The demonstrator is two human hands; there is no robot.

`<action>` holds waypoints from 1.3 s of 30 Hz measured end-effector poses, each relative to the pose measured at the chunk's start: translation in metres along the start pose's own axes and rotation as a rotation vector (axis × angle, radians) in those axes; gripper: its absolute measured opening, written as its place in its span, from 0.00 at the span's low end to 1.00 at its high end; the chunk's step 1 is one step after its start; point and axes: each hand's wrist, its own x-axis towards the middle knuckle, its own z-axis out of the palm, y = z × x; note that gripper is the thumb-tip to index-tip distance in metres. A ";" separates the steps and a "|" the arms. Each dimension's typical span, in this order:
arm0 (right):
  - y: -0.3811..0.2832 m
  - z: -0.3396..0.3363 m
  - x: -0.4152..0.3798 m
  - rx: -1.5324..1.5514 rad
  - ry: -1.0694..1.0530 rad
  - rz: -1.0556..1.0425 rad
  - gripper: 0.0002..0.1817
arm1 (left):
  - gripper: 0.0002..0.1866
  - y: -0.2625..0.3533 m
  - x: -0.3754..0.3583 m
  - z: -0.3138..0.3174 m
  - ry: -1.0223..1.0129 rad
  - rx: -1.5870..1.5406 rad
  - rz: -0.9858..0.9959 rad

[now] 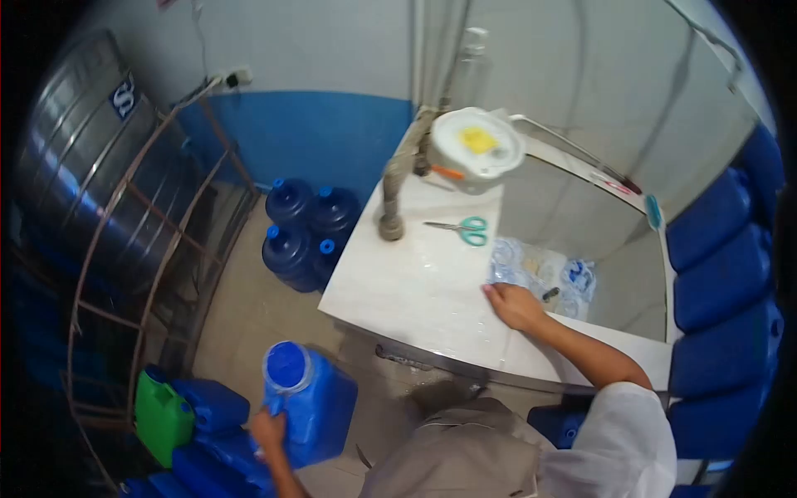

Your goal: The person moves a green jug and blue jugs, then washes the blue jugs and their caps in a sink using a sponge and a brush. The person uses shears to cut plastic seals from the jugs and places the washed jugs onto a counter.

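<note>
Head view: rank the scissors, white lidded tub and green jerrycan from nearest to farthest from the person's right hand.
From the right hand, on the counter edge:
1. Scissors, just beyond it on the counter.
2. White lidded tub, at the counter's far end.
3. Green jerrycan, on the floor, far left.

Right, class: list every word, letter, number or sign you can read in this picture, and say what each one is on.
"S": a white letter on a blue label on the steel tank; any further print there cannot be made out.
Plastic packet beside the right hand: blue print, too blurred to read.
Blue jug held by the left hand: no text visible.
Yellow patch on the white lid: nothing legible.
</note>
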 end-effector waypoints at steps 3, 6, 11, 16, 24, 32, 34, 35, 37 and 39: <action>0.019 0.004 0.004 0.094 -0.011 -0.048 0.31 | 0.15 -0.002 -0.028 -0.159 0.066 0.014 0.112; 0.034 0.010 0.009 0.183 -0.004 -0.127 0.28 | 0.14 0.063 -0.079 -0.308 0.189 0.182 0.269; 0.063 0.012 0.015 0.395 0.028 -0.298 0.22 | 0.15 0.199 -0.163 -0.461 0.577 0.232 0.692; 0.142 -0.030 0.042 0.622 0.001 -0.363 0.15 | 0.29 0.282 -0.162 -0.536 0.866 0.198 0.844; 0.306 -0.219 -0.051 1.246 0.460 -0.089 0.15 | 0.15 0.528 -0.191 -0.452 0.626 -0.162 1.299; 0.347 -0.297 -0.129 0.772 0.998 -0.168 0.19 | 0.19 0.735 -0.195 -0.161 0.287 -0.258 1.659; 0.327 -0.286 -0.131 0.585 0.955 -0.164 0.19 | 0.19 0.758 -0.213 -0.108 0.262 -0.249 1.690; 0.320 -0.280 -0.131 0.411 0.913 -0.164 0.18 | 0.19 0.765 -0.225 -0.091 0.244 -0.237 1.700; 0.326 -0.255 -0.117 0.212 0.788 -0.230 0.17 | 0.18 0.767 -0.249 -0.066 0.210 -0.249 1.723; 0.331 -0.229 -0.114 0.186 0.749 -0.222 0.15 | 0.18 0.765 -0.259 -0.060 0.179 -0.242 1.751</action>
